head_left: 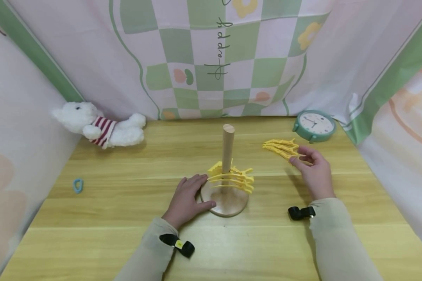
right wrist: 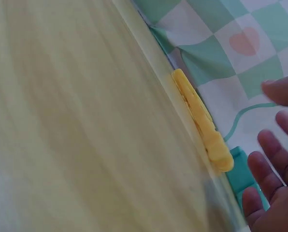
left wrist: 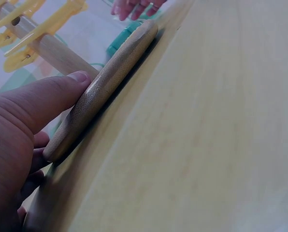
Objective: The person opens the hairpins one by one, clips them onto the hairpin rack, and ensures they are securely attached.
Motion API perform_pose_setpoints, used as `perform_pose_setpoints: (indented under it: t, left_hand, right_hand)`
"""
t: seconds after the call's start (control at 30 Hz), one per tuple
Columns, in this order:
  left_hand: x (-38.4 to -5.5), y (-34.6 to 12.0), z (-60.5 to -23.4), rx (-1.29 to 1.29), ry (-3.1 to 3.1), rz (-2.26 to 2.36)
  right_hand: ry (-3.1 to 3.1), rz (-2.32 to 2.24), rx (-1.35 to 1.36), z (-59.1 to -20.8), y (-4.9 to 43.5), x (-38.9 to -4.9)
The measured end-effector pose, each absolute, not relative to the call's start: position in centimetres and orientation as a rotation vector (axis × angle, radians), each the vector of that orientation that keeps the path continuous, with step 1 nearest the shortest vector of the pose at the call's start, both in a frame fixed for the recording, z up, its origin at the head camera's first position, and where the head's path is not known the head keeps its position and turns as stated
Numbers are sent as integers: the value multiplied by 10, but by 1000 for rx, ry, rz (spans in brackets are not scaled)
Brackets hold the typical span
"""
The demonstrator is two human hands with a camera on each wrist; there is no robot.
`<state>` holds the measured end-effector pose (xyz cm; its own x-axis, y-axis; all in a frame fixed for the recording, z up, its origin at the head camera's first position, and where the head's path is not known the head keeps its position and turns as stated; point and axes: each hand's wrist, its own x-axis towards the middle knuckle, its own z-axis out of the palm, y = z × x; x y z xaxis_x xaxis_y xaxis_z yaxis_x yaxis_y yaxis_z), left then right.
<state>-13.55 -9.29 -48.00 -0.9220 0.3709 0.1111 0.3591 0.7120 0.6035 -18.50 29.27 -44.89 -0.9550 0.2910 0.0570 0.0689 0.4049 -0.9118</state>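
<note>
A wooden stand, with an upright post [head_left: 227, 150] on a round base [head_left: 226, 205], is on the table. My left hand [head_left: 190, 199] holds the base at its left side, the thumb [left wrist: 62, 94] at the rim. Several long yellow hinged clips [head_left: 237, 181] are fastened around the post and stick outward. At the right, more yellow clips [head_left: 281, 148] lie on the table side by side. My right hand [head_left: 314, 171] is beside their near end, its fingers loosely bent. In the right wrist view these fingers [right wrist: 274, 150] are apart from the yellow clip [right wrist: 202, 123].
Behind the loose clips is a green round clock [head_left: 314, 125]. A white plush toy [head_left: 116, 130] in a striped top lies at the back left. Farther forward on the left is a small blue ring [head_left: 78, 185]. A checkered curtain [head_left: 211, 58] hangs along the table's back edge.
</note>
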Motion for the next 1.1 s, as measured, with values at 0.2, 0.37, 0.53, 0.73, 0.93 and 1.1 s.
perform_pose_setpoints:
  t: [0.2, 0.37, 0.53, 0.73, 0.93, 1.1]
  left_hand:
    - [-135, -93, -479, 616, 2886, 1025]
    - [-135, -93, -480, 620, 2890, 1027]
    - [-136, -93, -480, 618, 2888, 1021]
    - [-136, -93, -480, 608, 2882, 1022]
    - [-136, -93, -480, 608, 2884, 1016]
    - [-136, -94, -481, 611, 2886, 1010]
  right_hand:
    - [-2553, 1589, -316, -452, 297, -186]
    - [-2590, 1495, -283, -456, 299, -190]
    - [-2613, 1432, -247, -459, 300, -191]
    - [-2599, 1446, -224, -461, 299, -191]
    - [-2664, 1402, -210, -461, 299, -191]
    - [-2764, 1321, -207, -460, 299, -193]
